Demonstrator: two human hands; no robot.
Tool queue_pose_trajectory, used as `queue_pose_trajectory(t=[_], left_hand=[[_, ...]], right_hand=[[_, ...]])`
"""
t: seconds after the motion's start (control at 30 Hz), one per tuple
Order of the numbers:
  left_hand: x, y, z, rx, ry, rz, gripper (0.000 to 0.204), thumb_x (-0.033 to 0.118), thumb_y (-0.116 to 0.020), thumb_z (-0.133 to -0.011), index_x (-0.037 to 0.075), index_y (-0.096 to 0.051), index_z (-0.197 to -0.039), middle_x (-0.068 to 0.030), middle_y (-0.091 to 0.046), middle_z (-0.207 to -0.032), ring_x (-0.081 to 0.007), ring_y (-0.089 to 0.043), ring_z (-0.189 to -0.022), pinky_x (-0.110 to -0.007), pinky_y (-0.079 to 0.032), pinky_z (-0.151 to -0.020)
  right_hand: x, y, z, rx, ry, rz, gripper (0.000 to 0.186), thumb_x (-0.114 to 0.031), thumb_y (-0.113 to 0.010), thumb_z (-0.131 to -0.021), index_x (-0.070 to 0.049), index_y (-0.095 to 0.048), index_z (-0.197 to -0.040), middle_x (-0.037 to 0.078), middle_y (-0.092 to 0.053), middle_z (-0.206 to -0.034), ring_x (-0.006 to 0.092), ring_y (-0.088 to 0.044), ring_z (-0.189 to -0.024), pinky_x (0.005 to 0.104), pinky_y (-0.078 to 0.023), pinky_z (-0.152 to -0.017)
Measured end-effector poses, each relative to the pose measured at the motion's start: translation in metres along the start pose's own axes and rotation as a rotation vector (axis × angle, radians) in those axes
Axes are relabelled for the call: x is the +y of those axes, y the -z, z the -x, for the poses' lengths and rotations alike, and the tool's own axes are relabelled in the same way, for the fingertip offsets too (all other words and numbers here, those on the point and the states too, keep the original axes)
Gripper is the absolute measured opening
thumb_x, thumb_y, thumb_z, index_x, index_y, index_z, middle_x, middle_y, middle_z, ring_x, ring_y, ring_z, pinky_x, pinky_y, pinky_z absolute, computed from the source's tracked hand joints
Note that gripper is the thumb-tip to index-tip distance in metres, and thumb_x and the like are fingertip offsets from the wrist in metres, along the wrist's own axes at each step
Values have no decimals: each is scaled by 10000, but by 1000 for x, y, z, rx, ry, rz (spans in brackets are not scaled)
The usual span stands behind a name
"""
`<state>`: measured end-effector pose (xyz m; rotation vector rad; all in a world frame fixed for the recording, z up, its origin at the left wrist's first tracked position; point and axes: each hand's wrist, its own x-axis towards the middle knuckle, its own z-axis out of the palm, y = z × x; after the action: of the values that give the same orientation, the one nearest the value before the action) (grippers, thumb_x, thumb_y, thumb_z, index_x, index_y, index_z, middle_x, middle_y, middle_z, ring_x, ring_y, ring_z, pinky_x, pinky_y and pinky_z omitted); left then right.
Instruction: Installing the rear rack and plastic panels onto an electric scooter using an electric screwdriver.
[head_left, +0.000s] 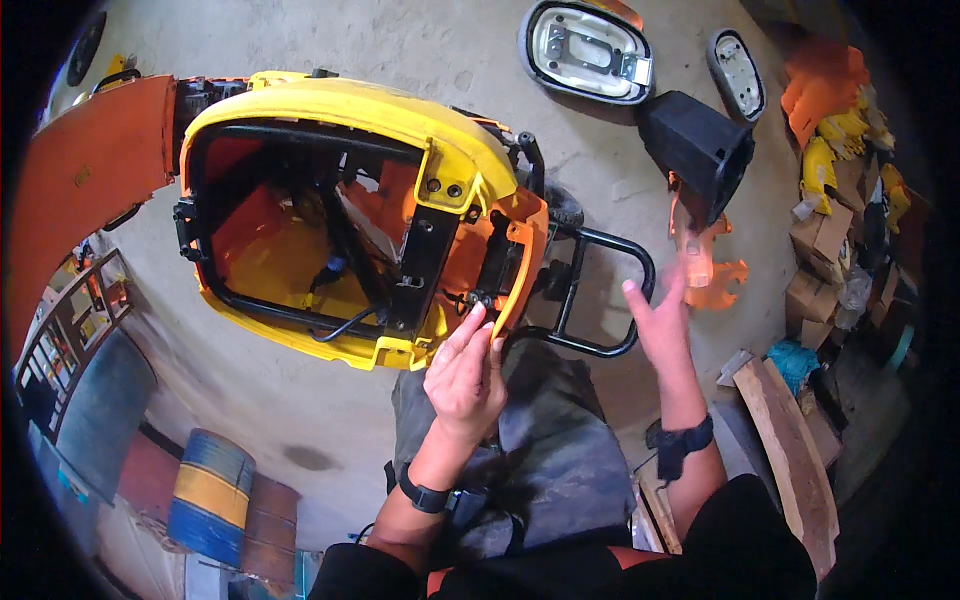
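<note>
Hands first, please: what are yours doing?

My left hand point(465, 385) is at the tail of a yellow scooter body point(330, 97). Its fingertips point(478, 312) meet a small metal fitting point(484, 299) just inside the curved orange tail panel point(527, 265). Thumb and forefinger are close together, but I cannot tell whether they are clamped on the fitting or only resting against it. My right hand point(660, 315) is slightly blurred, fingers spread, with nothing seen in it, near the end of a black tubular rack point(600, 238).

How far along does it look?

Part done, I judge. The yellow shell is on and the orange panel sits at the tail; whether it is fastened, I cannot see. A black crossplate point(425, 260) spans the uncovered opening beside it. Left off are a larger seat point(585, 55) and a smaller one point(738, 75), undersides showing, a black bin point(695, 150) and a loose orange piece point(720, 287), all beyond the rack on the grey floor point(400, 45).

And farther out?

To my left, a broad orange front panel point(100, 170) and, lower down, a striped barrel point(212, 490). To my right, cartons point(820, 245) and wooden planks point(785, 450).
</note>
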<state>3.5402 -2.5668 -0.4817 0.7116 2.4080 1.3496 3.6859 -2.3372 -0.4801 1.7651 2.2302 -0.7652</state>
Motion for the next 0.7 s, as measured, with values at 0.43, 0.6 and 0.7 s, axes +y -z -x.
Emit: queue_pose_trajectory(t=[0.43,0.6,0.7], left_hand=[[1,-43,18,-75,114,122,217,-42,-737,-878,-44,-681,-1087,-238,-731,-1162,-344,-741,-1055,-378,-592,-903],[-10,-47,15,1,-14,-23,236,-41,-745,-866,-11,-683,-1091,-209,-743,-1147,-320,-749,-939,-379,-588,-789],[-11,-37,14,62,-46,-82,237,-29,-749,-869,-8,-685,-1096,-205,-744,-1145,-313,-746,-937,-377,-585,-776]], right_hand=[[-12,77,70,-265,-553,-1024,349,-427,-496,-1102,-154,-441,-892,-52,-374,-660,54,-340,-462,248,-322,-414],[-42,86,83,-150,-428,-896,361,-402,-491,-1108,-144,-402,-871,-43,-375,-668,52,-351,-479,255,-347,-422],[-52,79,86,-68,-451,-929,370,-416,-494,-1105,-155,-397,-862,-58,-358,-664,42,-331,-464,239,-327,-412]])
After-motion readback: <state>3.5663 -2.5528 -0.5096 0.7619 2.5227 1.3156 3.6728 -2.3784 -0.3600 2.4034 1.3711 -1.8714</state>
